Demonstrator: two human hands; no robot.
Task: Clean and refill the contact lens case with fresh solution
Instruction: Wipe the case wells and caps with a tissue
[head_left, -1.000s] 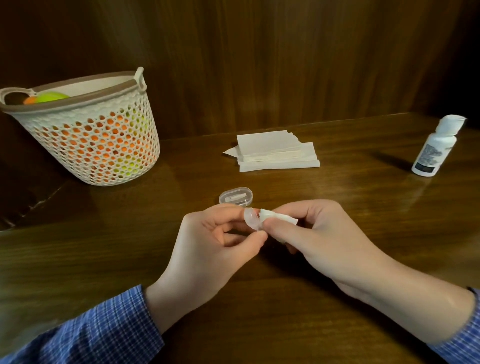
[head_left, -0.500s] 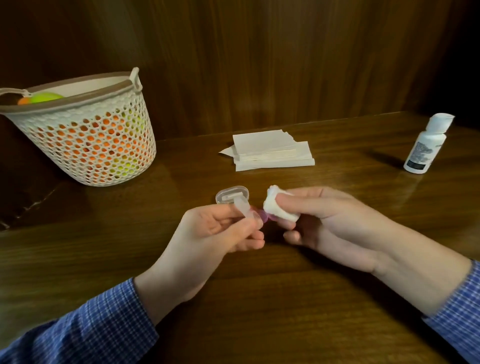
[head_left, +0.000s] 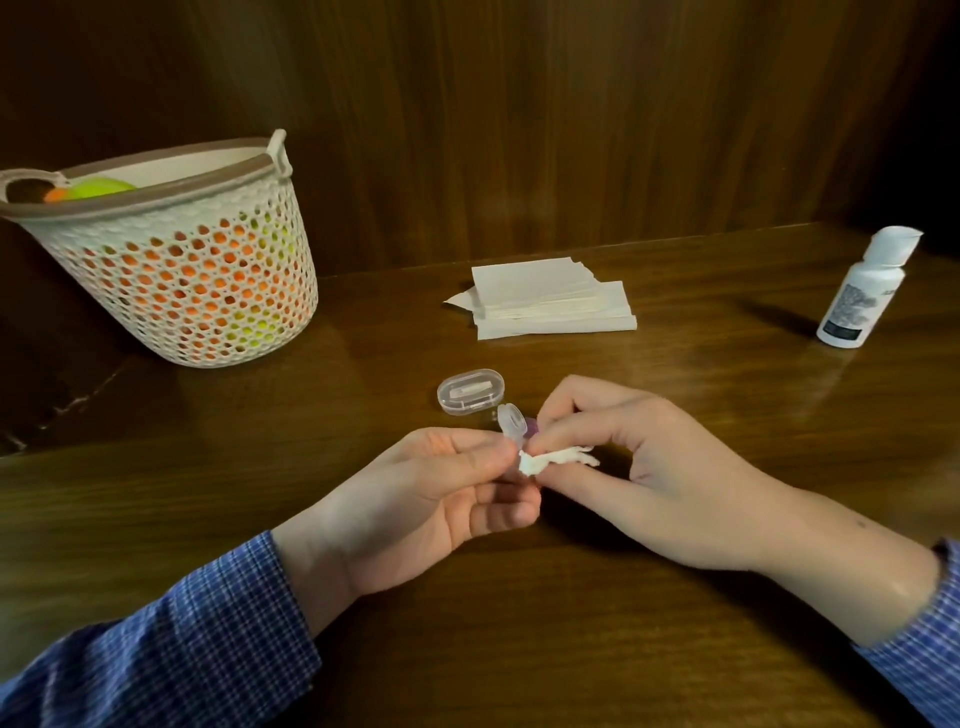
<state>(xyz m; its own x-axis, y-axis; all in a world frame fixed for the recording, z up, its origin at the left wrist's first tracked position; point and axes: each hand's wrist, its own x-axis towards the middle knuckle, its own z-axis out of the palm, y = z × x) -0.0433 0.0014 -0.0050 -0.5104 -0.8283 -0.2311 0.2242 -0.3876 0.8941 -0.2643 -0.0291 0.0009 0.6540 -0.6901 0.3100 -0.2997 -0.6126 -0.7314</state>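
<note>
My left hand (head_left: 415, 499) pinches a small translucent contact lens case (head_left: 511, 422) between thumb and fingers, held just above the table. Its purple part (head_left: 531, 427) peeks out behind. My right hand (head_left: 639, 467) pinches a twisted bit of white tissue (head_left: 556, 460) and holds its tip against the case. A clear oval lid or box (head_left: 470, 391) lies on the table just behind the hands. The white solution bottle (head_left: 862, 288) stands at the far right with its flip cap open.
A stack of white tissues (head_left: 550, 299) lies at the back centre. A perforated white basket (head_left: 171, 260) holding orange and green things stands at the back left. A wooden wall rises behind the table (head_left: 519, 649).
The tissue went from a wad held off the case to a twisted strip pressed against it. My right hand dropped lower and closer; the left hand turned the case.
</note>
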